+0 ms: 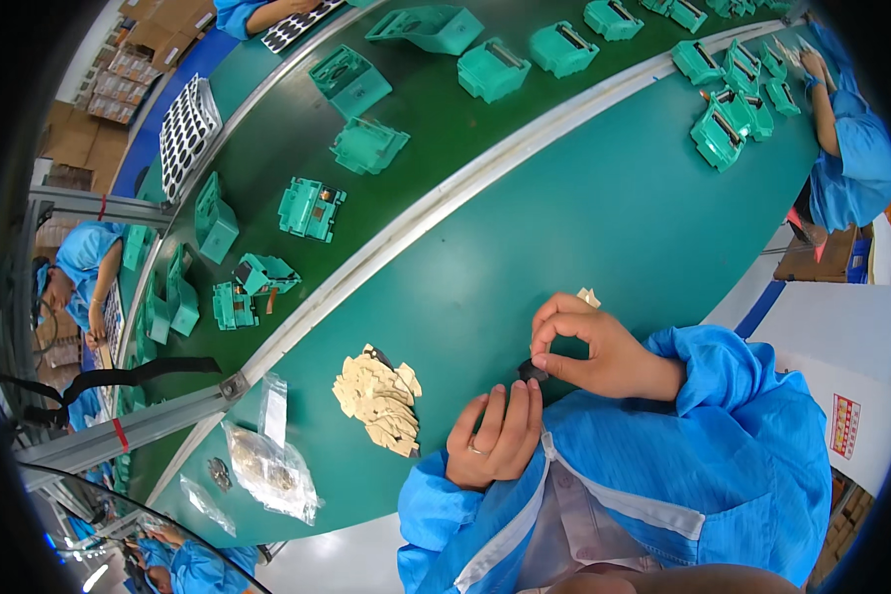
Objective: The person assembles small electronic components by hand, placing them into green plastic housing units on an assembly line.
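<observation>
In the head view, you hold a small black piece (531, 371) between your two hands, close in front of your chest, above the near side of the green table (445, 277). Your right hand (609, 354) pinches it between thumb and index finger, the other fingers curled. Your left hand (493, 436), wearing a ring (478, 450), brings its fingertips against the piece from below; its thumb is hidden, so you cannot tell whether it grips or only steadies.

Just beyond your right hand lies a pale scrap (589, 297). To the left of your left hand, well apart from it, a loose pile of flat cream pieces (378, 401) spreads on the table, with some dark bits showing at its top. Farther left lie a clear bag (272, 473), a smaller bag (208, 505) and a little dark heap (219, 474).

Past the metal rail (455, 206), green housings (493, 69) stand along the belt (431, 163). At upper right, more green parts (718, 139) cluster on your table near a co-worker's arm (828, 124).
</observation>
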